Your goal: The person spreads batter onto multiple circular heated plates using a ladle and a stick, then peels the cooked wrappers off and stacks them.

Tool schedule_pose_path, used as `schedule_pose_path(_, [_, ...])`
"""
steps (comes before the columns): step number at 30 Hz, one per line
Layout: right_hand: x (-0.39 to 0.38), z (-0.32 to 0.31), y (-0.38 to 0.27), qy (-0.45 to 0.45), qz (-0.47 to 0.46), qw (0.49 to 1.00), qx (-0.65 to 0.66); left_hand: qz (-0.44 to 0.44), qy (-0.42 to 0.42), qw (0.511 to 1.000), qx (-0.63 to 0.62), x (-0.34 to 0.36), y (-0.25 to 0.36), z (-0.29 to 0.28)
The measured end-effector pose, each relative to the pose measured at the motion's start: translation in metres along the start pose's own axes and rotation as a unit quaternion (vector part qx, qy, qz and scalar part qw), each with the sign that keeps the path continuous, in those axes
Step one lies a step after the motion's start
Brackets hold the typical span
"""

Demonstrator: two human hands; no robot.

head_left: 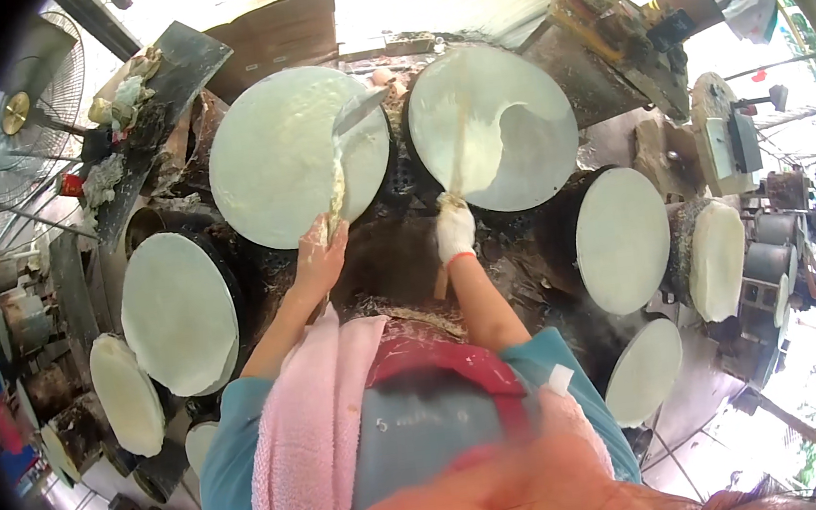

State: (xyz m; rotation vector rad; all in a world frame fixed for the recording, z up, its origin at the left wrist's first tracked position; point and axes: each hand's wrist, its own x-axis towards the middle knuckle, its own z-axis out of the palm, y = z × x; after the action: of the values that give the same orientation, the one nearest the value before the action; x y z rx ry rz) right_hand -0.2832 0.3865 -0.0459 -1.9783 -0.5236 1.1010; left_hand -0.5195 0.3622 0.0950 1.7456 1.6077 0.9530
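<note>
My bare left hand (325, 254) is closed on the batter-smeared handle of a long spatula (351, 110), whose flat blade is over the round, pale-coated griddle (266, 160) at upper left. My right hand (455, 229), in a white glove, grips a thin wooden stick (442, 279) that reaches up over the upper-right griddle (538, 160). That griddle carries an uneven white layer (443, 120) with a curved edge, leaving part of the surface greyer. A pink towel (286, 420) hangs over my front.
More round coated plates (179, 316) (623, 241) stand on both sides and lower right. A caged fan (19, 108) is at upper left, cluttered boards (157, 82) beside it. A grimy apparatus (594, 32) stands at upper right, with further drums (777, 273) along the right.
</note>
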Motion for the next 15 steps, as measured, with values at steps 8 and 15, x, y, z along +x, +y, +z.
schedule_pose_path(8, [-0.041,-0.069,-0.042,-0.059,0.035,0.996,0.058,-0.066,0.007,0.998,-0.020,-0.036,-0.003,-0.009])
schedule_pose_path(15, [-0.009,-0.140,-0.034,0.032,-0.113,0.933,-0.339,0.106,0.010,0.980,0.168,-0.056,0.001,0.021])
